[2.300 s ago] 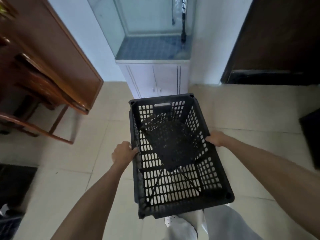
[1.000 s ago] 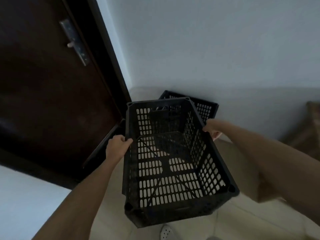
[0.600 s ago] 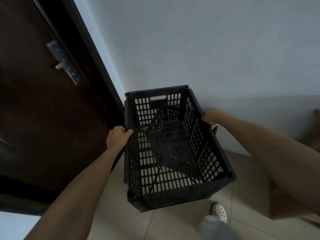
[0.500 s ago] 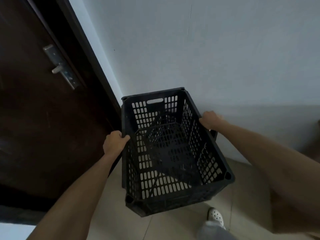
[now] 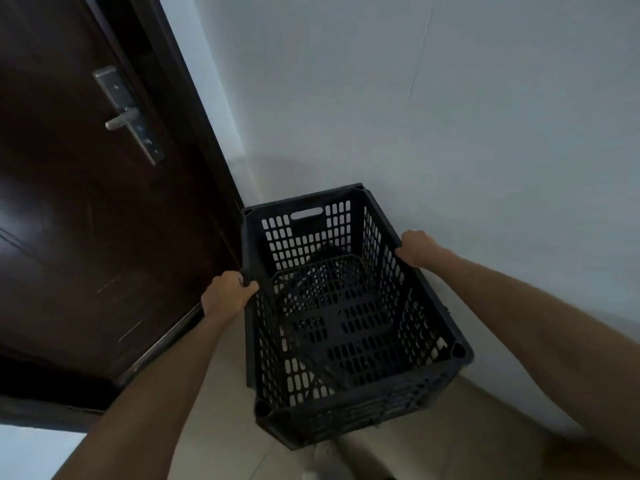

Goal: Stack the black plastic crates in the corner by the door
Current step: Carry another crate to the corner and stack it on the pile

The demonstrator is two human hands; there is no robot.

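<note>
I hold a black perforated plastic crate (image 5: 346, 323) by its two long rims, in the corner between the dark door and the white wall. My left hand (image 5: 227, 294) grips the left rim near its middle. My right hand (image 5: 417, 249) grips the right rim. The crate's open top faces me, and a handle slot shows in its far end wall. Dark shapes show through the slotted floor, likely the lower crate seen earlier in this corner. Whether the held crate rests on it I cannot tell.
A dark brown door (image 5: 86, 202) with a metal lever handle (image 5: 126, 116) stands close on the left. A white wall (image 5: 450, 116) runs right behind and beside the crate. Beige floor tiles (image 5: 221, 410) lie below, with a brown object (image 5: 588, 455) at the lower right.
The crate has been carried from the open floor to the corner and lowered over the crate standing there. Both hands keep the same grip on the rims.
</note>
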